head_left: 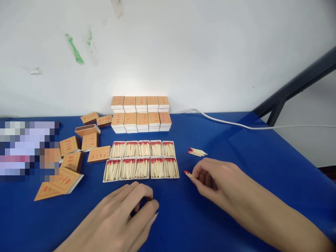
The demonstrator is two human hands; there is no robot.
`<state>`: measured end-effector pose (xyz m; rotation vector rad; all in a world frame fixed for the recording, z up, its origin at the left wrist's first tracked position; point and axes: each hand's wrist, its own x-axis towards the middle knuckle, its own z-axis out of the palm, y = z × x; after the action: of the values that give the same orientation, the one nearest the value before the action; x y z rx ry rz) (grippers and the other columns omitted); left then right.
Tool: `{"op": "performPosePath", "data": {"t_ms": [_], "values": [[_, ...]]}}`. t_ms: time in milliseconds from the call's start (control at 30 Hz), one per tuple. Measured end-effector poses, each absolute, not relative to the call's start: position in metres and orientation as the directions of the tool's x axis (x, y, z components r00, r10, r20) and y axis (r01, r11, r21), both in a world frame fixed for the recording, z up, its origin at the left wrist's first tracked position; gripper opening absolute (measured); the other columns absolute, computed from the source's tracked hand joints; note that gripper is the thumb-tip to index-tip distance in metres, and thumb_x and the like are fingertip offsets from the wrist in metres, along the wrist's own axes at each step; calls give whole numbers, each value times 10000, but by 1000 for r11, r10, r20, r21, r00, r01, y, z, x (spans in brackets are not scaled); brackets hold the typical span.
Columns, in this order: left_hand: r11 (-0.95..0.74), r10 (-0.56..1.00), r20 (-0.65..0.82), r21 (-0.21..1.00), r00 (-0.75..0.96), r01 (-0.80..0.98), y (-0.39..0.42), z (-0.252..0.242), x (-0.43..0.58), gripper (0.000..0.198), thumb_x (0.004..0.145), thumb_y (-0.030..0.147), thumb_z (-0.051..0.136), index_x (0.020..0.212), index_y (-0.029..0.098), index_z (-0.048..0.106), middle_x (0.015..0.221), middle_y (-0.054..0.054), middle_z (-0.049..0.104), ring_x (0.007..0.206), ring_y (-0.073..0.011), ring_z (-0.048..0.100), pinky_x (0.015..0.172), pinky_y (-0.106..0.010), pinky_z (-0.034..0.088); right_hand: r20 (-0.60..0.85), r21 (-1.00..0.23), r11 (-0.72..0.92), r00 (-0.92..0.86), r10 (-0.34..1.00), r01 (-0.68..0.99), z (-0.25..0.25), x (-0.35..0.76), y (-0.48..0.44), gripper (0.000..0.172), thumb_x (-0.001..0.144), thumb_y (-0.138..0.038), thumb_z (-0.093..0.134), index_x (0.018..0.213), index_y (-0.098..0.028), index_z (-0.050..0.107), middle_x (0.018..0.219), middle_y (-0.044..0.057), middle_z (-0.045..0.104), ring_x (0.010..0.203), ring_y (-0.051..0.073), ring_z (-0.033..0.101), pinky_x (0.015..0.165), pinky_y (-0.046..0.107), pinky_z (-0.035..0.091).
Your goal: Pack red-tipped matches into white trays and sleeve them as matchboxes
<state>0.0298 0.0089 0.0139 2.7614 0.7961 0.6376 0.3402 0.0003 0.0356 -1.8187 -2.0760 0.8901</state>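
Observation:
My right hand (219,178) is closed in a pinch on a few red-tipped matches (188,174), their heads pointing left. Just beyond it, a small loose pile of matches (196,152) lies on the blue table. My left hand (128,213) rests with curled, closed fingers in front of the open trays, with nothing visible in it. Two rows of white matchbox trays (142,168) stand side by side, filled with matches whose red heads point away from me. The fingertips of my left hand are apart from the trays.
Behind the trays stand two rows of stacked matchboxes (141,120) near the wall. Several orange matchbox sleeves (99,154) lie scattered on the left. A blurred object (26,150) sits at the far left. A white cable (231,120) runs along the back, beside a dark metal bar (296,80).

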Motion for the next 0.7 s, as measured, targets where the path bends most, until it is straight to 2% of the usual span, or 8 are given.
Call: {"op": "performPosePath", "data": {"t_ms": [67,167,300,433,567,700], "values": [[-845,532,363,278,765,456,8,8,28,556,1276,213,248,1102,214,776,1062,-17,796,838,-178,765,737,-322,650,-182,-617,16,-163,970,787,41,336,10,336,1144,-486,633,900,-273,722,791,-22,765,665,168,683,635,332,501],[-860,510,378,237,773,452,7,0,26,571,1261,184,238,1063,210,774,1021,-24,783,832,-191,765,715,-333,653,-148,-659,-54,-59,987,750,50,326,31,341,1076,-525,701,871,-265,781,773,-8,794,658,177,721,592,316,525],[-876,482,371,233,793,423,8,2,25,441,1214,120,341,1150,196,771,1067,-50,754,902,-222,777,743,-367,689,-189,-680,-161,42,981,715,58,307,59,199,965,-392,795,871,-223,840,831,34,852,679,211,800,586,314,585],[-865,496,352,284,794,415,8,7,26,336,1163,68,428,1187,175,746,1094,-67,707,868,-215,744,747,-386,706,-167,-642,-174,86,982,747,53,292,75,150,887,-297,800,789,-189,835,708,52,806,571,217,757,543,329,548],[-860,498,364,324,788,394,7,4,25,290,1142,69,460,1174,169,731,1077,-66,676,809,-207,698,704,-389,696,-160,-627,-159,73,984,762,47,283,80,188,868,-310,772,732,-190,826,639,63,765,538,215,706,513,334,510],[-860,498,336,310,800,405,8,4,22,285,1128,56,483,1191,164,739,1076,-70,677,828,-220,709,709,-417,713,-132,-591,-154,94,987,792,45,278,80,195,851,-316,776,693,-205,795,627,67,753,529,207,657,542,356,488]]}}
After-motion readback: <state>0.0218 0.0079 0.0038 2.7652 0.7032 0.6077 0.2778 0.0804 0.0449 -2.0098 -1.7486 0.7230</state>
